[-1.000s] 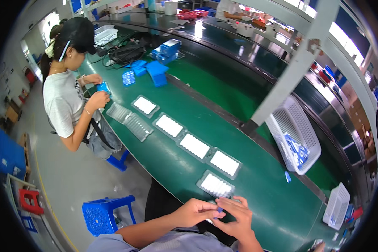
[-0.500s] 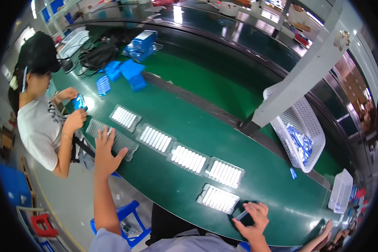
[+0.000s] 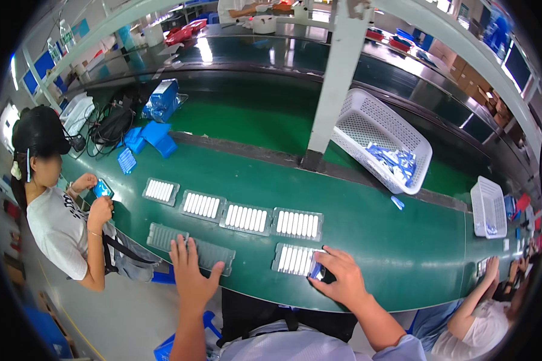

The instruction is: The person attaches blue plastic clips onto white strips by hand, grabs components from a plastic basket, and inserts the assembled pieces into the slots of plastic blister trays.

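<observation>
Left hand [image 3: 194, 278] splayed open over a clear ribbed plastic tray [image 3: 211, 252], perhaps steadying it, while right hand [image 3: 344, 279] pinched a small blue-and-dark object [image 3: 315, 271]!

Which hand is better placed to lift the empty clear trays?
Probably the left hand: its fingers overlap the empty clear trays, while the right hand is at a tray of white sticks.

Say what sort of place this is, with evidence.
Probably a factory workshop: a long green worktable, see-through trays holding white rods, and a co-worker handling a blue item at the same table.
</observation>
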